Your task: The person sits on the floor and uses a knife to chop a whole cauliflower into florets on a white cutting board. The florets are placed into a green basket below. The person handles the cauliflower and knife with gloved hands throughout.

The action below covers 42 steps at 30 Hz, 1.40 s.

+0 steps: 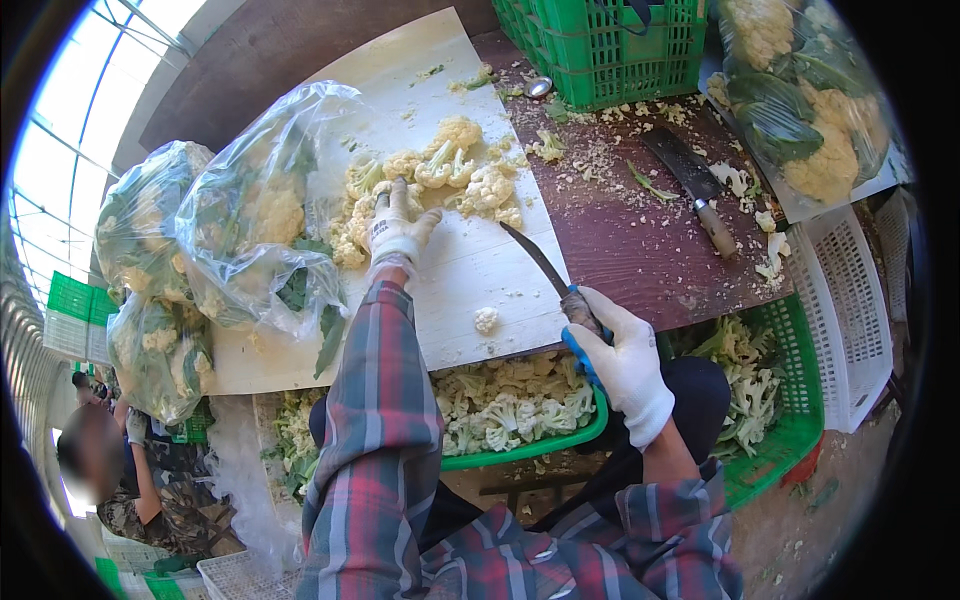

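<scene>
My left hand (398,228), in a white glove, reaches onto the white board (450,282) with thumb and fingers apart. Its fingertips touch the near side of a heap of cut cauliflower florets (432,172). Wrapped around the handle of a curved knife (540,262) is my right hand (622,362), in a white glove with blue on the fingers. The dark blade points up and left over the board's right edge. One small floret (486,320) lies apart near the front edge.
Bagged cauliflowers (262,215) crowd the left; another bag (805,110) lies far right. A cleaver (685,170) rests among scraps beside a green crate (640,60). Below the table edge, a green basket (520,455) holds florets and another (800,350) holds trimmings. A person (150,490) sits left.
</scene>
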### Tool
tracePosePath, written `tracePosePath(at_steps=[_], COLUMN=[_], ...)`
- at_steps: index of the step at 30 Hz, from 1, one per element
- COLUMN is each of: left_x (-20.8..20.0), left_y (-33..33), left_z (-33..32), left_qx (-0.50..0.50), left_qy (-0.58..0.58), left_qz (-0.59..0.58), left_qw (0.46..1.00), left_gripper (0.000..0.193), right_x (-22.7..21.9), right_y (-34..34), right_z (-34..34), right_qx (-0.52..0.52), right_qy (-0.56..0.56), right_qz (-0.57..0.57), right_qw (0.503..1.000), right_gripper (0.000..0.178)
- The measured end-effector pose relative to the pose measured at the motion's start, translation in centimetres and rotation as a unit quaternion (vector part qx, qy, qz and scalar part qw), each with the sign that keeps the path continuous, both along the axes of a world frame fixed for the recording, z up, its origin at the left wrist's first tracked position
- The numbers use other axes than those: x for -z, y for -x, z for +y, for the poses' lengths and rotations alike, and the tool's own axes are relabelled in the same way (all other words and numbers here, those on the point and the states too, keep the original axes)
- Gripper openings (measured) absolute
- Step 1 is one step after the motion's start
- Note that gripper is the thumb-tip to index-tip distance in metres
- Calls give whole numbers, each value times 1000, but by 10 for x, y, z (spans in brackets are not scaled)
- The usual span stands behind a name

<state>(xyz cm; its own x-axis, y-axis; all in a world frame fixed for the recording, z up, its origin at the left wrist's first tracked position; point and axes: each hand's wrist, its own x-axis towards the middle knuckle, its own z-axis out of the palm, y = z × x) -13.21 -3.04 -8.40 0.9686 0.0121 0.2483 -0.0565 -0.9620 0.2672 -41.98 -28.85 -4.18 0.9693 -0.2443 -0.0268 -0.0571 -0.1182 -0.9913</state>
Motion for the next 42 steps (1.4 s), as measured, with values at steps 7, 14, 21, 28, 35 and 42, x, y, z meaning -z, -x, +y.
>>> tracePosePath(at_steps=[7,14,21,28,35,42], left_x=[20,19,38,87,56,42], left_y=[17,104,123,138,147,153], left_z=[19,79,66,84,61,51], left_qx=[73,83,-68,26,-24,-31], left_qy=[95,569,664,621,588,588], left_qz=[35,276,163,34,60,54], left_qw=[992,770,727,782,807,807], left_gripper=[71,55,31,55,42,32], right_x=[15,16,47,68,76,74], right_y=[-10,6,-6,-16,-22,-31], right_z=[31,31,78,108,109,118], right_qx=[-178,-262,-111,-95,-90,-135], right_qy=[236,239,120,140,113,160], right_qz=[81,58,-46,-18,-61,21], right_qw=[952,933,985,985,988,978], right_gripper=[27,34,40,43,42,43])
